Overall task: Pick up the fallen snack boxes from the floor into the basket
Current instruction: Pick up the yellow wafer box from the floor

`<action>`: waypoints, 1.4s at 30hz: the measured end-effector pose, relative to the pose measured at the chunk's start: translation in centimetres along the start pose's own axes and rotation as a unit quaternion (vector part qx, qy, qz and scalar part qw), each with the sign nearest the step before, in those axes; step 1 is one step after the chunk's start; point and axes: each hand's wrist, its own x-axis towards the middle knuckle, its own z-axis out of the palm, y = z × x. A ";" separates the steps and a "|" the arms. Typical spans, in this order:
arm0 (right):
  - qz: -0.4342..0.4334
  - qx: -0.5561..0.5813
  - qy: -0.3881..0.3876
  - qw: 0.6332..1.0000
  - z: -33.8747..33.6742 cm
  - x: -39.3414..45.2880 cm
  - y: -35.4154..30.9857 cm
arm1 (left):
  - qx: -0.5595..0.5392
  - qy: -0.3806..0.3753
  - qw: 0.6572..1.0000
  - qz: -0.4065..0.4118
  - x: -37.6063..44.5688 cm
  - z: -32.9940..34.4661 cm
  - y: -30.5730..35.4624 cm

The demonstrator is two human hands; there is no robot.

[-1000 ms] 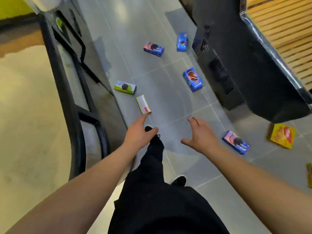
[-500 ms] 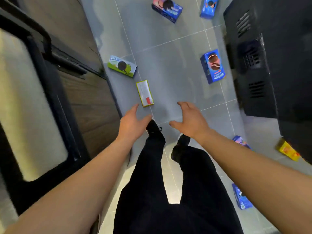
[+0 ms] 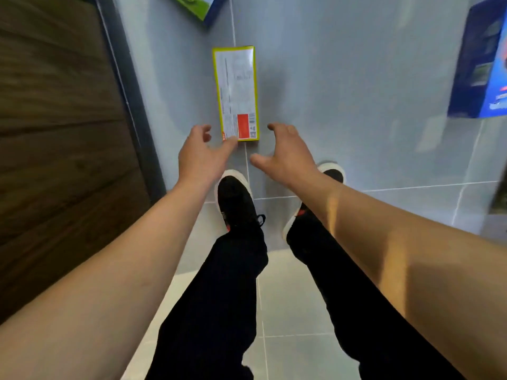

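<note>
A white snack box with a yellow-green border and a red patch (image 3: 236, 91) lies flat on the grey tiled floor just ahead of my shoes. My left hand (image 3: 201, 154) is open at the box's near left corner, thumb tip touching or overlapping that corner. My right hand (image 3: 285, 154) is open to the right of the box's near end, fingers curled and apart from it. A green and blue box (image 3: 200, 5) is cut off by the top edge. A blue snack box (image 3: 482, 69) lies at the far right. No basket is in view.
A dark wood-panelled cabinet front (image 3: 60, 133) with a black base strip (image 3: 129, 91) runs along the left side. My black trousers and black shoes with white soles (image 3: 236, 198) stand right behind the white box. Grey floor tiles fill the middle.
I have bent down much closer to the floor. Both hands have dropped toward the white box, which now looks far larger. The more distant boxes have left the view.
</note>
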 end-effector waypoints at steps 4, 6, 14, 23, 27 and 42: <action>-0.003 0.028 -0.002 1.000 5.0 7.6 2.5 | -0.002 0.000 1.000 -0.010 7.5 4.2 -4.5; -0.002 0.054 0.008 0.999 6.7 10.1 3.2 | -0.016 -0.008 1.000 -0.019 10.3 5.7 -5.7; 0.014 0.164 0.000 0.986 6.6 9.9 3.5 | -0.183 -0.039 0.982 -0.037 8.9 7.7 -5.0; -0.023 0.022 0.002 0.999 -8.6 -6.3 1.3 | -0.343 -0.106 0.916 -0.178 -6.6 -2.6 8.1; -0.102 -0.124 0.121 0.980 -16.6 -14.3 -0.6 | -0.311 -0.122 0.924 -0.185 -14.9 -8.7 14.0; -0.071 -0.088 0.165 0.980 -33.8 -43.5 -5.8 | -0.057 -0.165 0.964 0.202 -41.5 -22.9 29.6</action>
